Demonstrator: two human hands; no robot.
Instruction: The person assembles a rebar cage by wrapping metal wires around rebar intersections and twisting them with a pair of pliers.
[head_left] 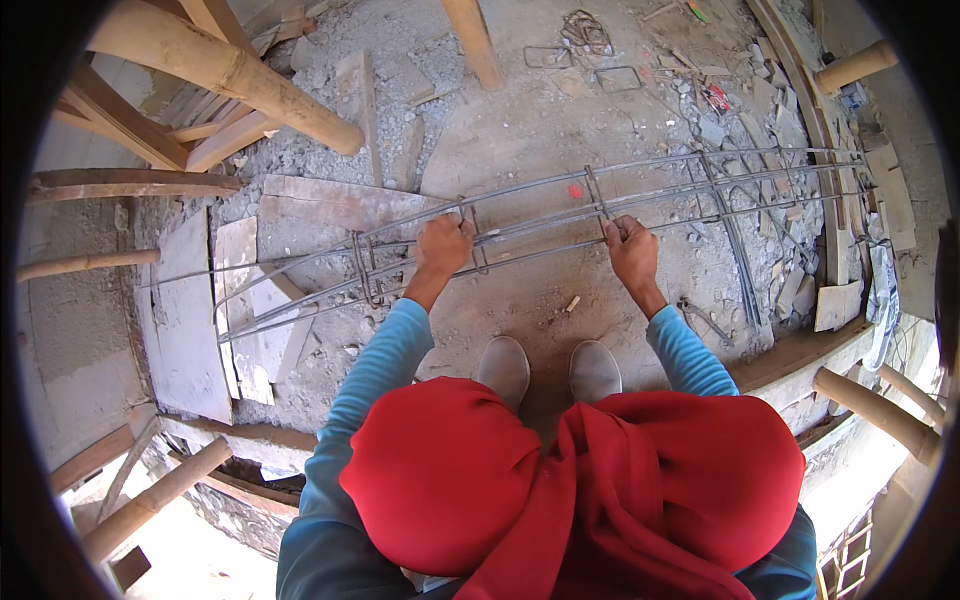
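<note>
A long, narrow rebar cage [540, 222] of thin steel bars stretches from left to right in front of me. My left hand [443, 248] is closed on the cage beside a rectangular stirrup [481, 252]; the fingers partly hide the bars there. Farther right, my right hand [632, 255] pinches the near lower end of another stirrup [596, 192], which stands across the bars. Left of my left hand, a pair of stirrups [362, 268] sits close together around the bars. Another stirrup [713, 183] crosses the cage toward its right end.
Bamboo posts [250, 85] and timber stand at the far left. Boards [185, 315] lie under the cage's left end. Loose stirrups [587, 35] rest on the floor at the back. Rubble and a long timber [815, 130] line the right side. My shoes [503, 370] are just below the cage.
</note>
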